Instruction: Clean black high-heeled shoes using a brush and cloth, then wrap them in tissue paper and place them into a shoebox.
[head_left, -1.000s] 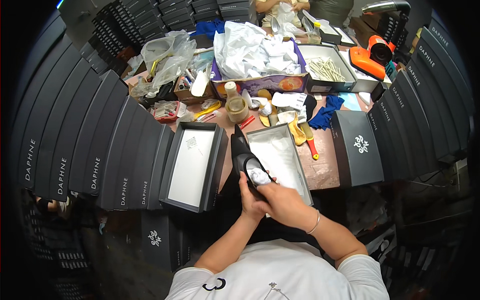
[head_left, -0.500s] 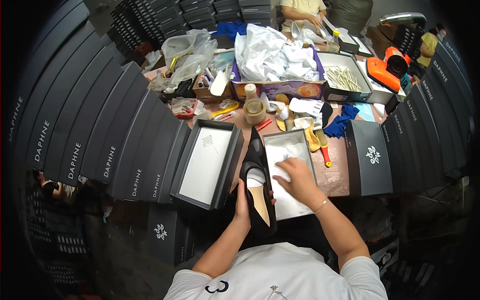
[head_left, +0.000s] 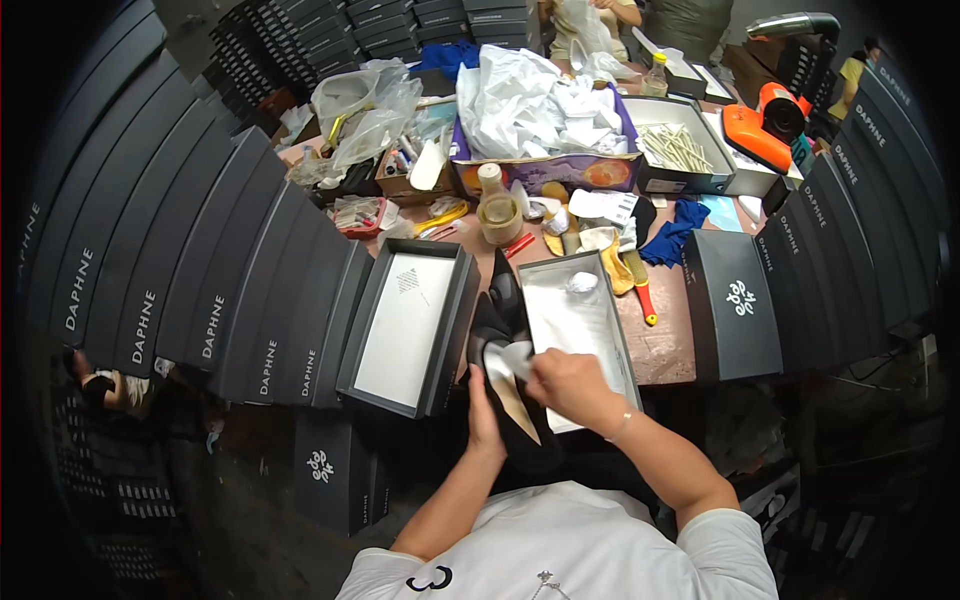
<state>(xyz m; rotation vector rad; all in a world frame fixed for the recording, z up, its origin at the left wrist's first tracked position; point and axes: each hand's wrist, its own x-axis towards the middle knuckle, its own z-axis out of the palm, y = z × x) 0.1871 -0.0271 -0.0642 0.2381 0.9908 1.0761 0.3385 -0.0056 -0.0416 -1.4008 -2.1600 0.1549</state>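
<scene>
Cradling a black pump (head_left: 513, 402) lengthwise away from the body, left of an open shoebox (head_left: 616, 328), the left hand (head_left: 484, 415) curls along its left side, while the right hand's (head_left: 572, 387) fingers, just right of the opening, seemingly pinch blurred white paper (head_left: 512, 357).

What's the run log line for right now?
left hand: holding black shoe | right hand: at white paper, shoe opening | white wad: in open box

the shoe (head_left: 492, 330) is black, its insole (head_left: 517, 408) beige, the wad (head_left: 514, 357) white.
</scene>
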